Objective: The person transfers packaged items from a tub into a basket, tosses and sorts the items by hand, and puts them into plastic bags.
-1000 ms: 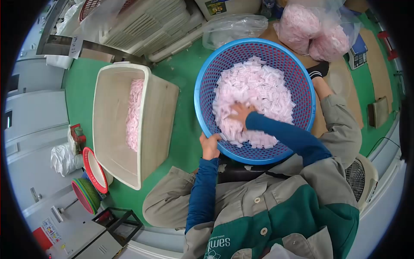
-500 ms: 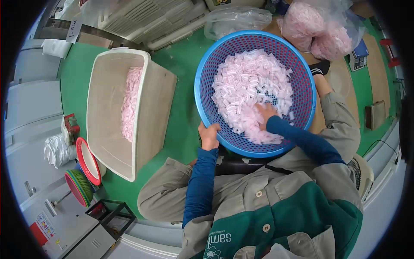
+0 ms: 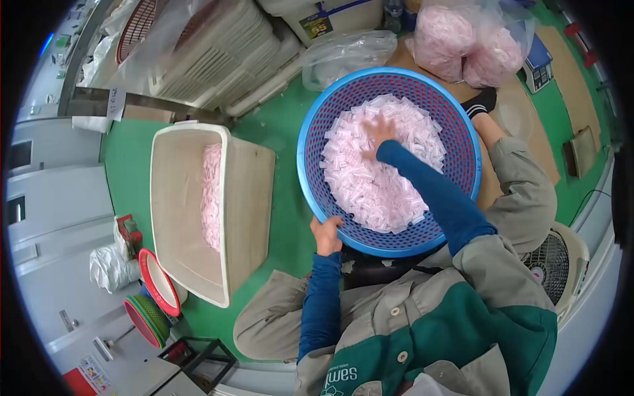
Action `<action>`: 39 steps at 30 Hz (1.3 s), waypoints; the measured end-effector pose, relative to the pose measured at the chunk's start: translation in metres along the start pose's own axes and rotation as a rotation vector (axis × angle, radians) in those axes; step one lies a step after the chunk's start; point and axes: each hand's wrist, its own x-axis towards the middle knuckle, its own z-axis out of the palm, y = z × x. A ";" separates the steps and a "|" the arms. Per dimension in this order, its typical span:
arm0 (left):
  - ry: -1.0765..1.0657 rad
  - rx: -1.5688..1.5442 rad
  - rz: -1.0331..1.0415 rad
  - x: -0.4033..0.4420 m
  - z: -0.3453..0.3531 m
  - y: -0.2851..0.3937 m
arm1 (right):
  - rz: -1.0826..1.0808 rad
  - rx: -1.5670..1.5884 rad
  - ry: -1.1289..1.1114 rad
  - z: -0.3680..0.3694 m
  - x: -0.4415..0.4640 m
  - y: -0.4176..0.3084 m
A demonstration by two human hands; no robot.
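A blue perforated plastic basket [image 3: 473,168] stands before me, holding a wide heap of small pale pink, clear-edged pieces [image 3: 386,191]; they look like little packets or short tubes, too small to tell. My left hand [image 3: 326,235] is closed around the basket's near left rim. Over the far middle of the heap, my right hand [image 3: 379,135] has its fingers spread and touches the pieces. It grasps nothing that I can see, though its fingertips are slightly blurred.
Left of the basket, a large off-white tub [image 3: 247,198] contains more pink pieces [image 3: 211,198]. Filled clear bags [image 3: 446,39] and a scale [image 3: 538,66] stand at the back right. An empty-looking clear plastic bag [image 3: 347,56] lies behind the basket. A fan [image 3: 551,264] is beside my right knee.
My right hand has moved from the heap's near right part to its far middle, spreading its fingers. Pieces now cover the bare patch of basket floor. My left hand still holds the rim.
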 end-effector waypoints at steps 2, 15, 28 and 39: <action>-0.072 -0.021 0.028 0.005 -0.004 -0.006 | -0.021 0.023 -0.303 -0.017 -0.030 -0.035; -0.039 -0.057 0.030 0.015 -0.016 -0.022 | -0.028 0.112 -0.180 -0.044 -0.044 -0.024; -0.022 0.009 -0.011 0.006 -0.006 -0.002 | -0.076 0.370 0.275 0.016 0.066 -0.046; 0.012 -0.020 0.073 0.015 -0.010 -0.022 | -0.147 0.580 0.507 -0.109 0.103 -0.026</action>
